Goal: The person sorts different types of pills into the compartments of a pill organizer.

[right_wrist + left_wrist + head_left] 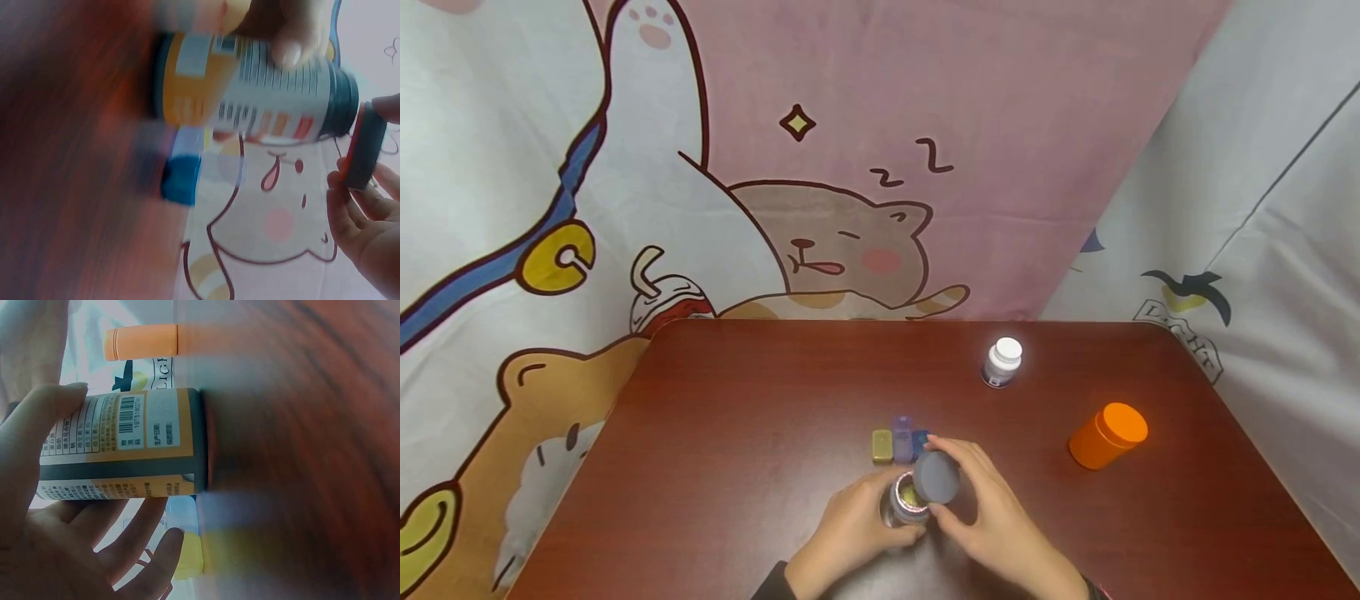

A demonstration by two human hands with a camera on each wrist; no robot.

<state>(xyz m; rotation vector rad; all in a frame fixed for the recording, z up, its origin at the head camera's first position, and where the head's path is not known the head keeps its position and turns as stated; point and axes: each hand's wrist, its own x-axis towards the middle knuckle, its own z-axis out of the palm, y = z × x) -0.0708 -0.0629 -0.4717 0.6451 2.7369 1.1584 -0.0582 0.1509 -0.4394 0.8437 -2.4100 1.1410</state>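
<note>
My left hand [859,515] grips a dark pill bottle [125,442] with an orange and white label, which stands on the table. Its mouth is uncovered, and yellowish contents [913,495] show inside the rim. In my right hand [985,508] I hold the round grey lid [937,477] by its edge, tilted beside the bottle's mouth. In the right wrist view the lid [365,147] stands just off the bottle's neck, pinched between thumb and fingers. Just behind the bottle sits a small pill box with yellow [882,447], purple [902,442] and blue [921,442] compartments.
A white bottle [1002,362] with a white cap stands toward the back right of the brown table [737,417]. Farther right stands an orange bottle [1105,437] with an orange lid. A printed cloth [1000,167] hangs behind the table's far edge.
</note>
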